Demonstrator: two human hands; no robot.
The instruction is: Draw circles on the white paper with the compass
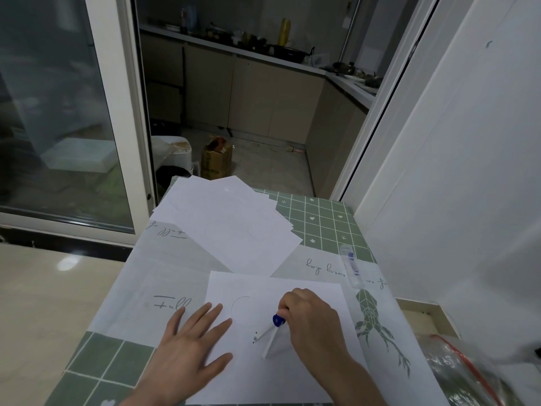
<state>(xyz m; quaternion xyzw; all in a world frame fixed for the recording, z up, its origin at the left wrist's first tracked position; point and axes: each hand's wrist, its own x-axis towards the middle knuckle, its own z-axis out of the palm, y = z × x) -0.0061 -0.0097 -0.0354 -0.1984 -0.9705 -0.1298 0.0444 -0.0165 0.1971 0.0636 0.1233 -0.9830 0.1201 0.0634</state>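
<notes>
- Head view: white paper [307, 373] flat on the tablecloth [96, 367], nearest the table's front edge.
- On that paper: left hand [187, 347] open, palm down, fingers spread, pinning its left part.
- Right hand [310, 317] closed on the blue-knobbed compass [270, 332], just right of the paper's middle.
- Compass legs slanting down-left from the knob, tips toward the left hand; faint pencil arc [238, 303] above-left of them.
</notes>
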